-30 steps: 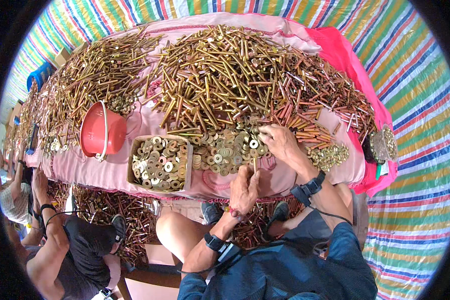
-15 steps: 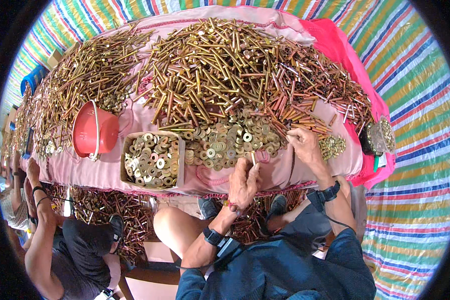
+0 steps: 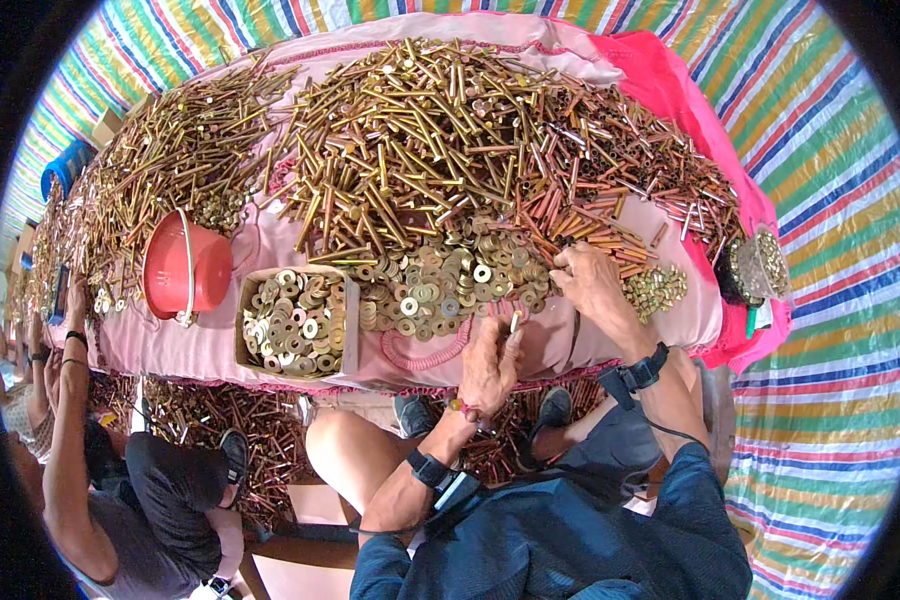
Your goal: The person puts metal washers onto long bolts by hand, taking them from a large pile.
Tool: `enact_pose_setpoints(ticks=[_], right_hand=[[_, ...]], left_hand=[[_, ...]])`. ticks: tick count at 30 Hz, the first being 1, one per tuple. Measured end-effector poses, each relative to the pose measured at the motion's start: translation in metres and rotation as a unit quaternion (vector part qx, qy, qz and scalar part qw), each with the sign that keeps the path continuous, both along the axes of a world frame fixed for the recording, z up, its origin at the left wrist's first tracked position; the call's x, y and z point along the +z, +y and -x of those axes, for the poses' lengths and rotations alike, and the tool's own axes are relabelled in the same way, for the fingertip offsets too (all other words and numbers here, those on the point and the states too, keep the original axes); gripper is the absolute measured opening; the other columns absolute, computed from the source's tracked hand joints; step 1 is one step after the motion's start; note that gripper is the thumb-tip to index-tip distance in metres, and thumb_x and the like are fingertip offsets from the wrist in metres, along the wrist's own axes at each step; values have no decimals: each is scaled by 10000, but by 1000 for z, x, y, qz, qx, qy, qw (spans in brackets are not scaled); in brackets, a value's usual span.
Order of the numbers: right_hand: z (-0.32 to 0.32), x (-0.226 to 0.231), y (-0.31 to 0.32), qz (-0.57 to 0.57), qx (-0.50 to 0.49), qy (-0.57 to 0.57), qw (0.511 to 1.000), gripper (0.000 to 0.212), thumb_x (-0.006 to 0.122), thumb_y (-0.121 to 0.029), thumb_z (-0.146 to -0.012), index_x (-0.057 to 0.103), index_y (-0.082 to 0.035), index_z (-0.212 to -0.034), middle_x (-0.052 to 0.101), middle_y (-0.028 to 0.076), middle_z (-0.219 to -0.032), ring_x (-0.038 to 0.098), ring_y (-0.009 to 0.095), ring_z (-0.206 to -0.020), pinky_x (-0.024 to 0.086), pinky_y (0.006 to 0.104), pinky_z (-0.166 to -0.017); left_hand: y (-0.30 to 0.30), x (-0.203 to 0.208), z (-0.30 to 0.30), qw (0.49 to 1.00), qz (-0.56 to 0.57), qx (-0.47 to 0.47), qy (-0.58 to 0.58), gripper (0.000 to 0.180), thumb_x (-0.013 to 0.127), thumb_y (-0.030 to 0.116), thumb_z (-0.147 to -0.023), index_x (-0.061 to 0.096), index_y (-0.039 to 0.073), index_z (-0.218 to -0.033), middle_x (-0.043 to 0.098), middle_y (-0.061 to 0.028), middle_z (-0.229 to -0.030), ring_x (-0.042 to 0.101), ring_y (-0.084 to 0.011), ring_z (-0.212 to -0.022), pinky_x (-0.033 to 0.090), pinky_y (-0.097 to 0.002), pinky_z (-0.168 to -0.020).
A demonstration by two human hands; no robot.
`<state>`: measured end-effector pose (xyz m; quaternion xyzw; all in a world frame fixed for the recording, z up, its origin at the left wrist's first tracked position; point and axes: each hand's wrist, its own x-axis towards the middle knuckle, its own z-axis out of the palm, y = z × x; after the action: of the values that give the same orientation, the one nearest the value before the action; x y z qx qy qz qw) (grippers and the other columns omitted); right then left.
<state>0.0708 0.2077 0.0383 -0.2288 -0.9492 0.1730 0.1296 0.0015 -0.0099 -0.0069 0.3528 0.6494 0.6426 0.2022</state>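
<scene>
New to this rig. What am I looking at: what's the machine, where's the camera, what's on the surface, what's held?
No robot: two bare hands, filmed from above by a head-worn fisheye camera, so straight edges bend.

On the pink cloth lie long metal bolts, copper-coloured tubes, loose washers and small metal pieces. A box holds more washers; a red bucket stands left of it.

The left hand holds a slim piece upright. The right hand is by the tubes; whether it grips anything is unclear. The arm far left is a co-worker's.
</scene>
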Motion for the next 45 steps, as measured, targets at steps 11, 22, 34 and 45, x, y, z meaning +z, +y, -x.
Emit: enact_pose_setpoints(ticks=[11, 22, 34, 45], right_hand=[[7, -12, 2, -47, 14, 24, 999, 177, 679, -96, -809, 570, 5, -906, 594, 219, -834, 589, 444, -761, 478, 520, -666], [-38, -11, 0, 551, -64, 67, 830, 299, 659, -95, -875, 634, 5, -1156, 584, -12, -720, 483, 33, -574, 347, 206, -456], [-32, -2, -43, 226, -106, 36, 968, 401, 765, -332, -811, 598, 30, -768, 594, 162, -650, 612, 251, -602, 464, 434, -589], [-22, -6, -49, 364, -97, 67, 924, 328, 786, -301, -832, 657, -2, -794, 621, 40, -644, 613, 197, -554, 482, 360, -518]], left_hand=[[2, -6, 2, 999, 2, 16, 32, 255, 576, 136, -1016, 545, -7, -1225, 670, -84, -699, 678, -177, -596, 529, -308, -540], [0, -8, 3, 1000, 28, -3, 9, 229, 573, 119, -1009, 550, 28, -1218, 662, -109, -716, 698, -228, -621, 529, -347, -555], [1, -7, 3, 999, 39, -1, 5, 219, 565, 139, -1021, 532, 29, -1207, 652, -91, -664, 679, -214, -593, 516, -343, -531], [1, -5, 1, 1000, 20, 12, -2, 213, 599, 100, -998, 578, 8, -1188, 670, -84, -748, 679, -156, -622, 542, -302, -550]])
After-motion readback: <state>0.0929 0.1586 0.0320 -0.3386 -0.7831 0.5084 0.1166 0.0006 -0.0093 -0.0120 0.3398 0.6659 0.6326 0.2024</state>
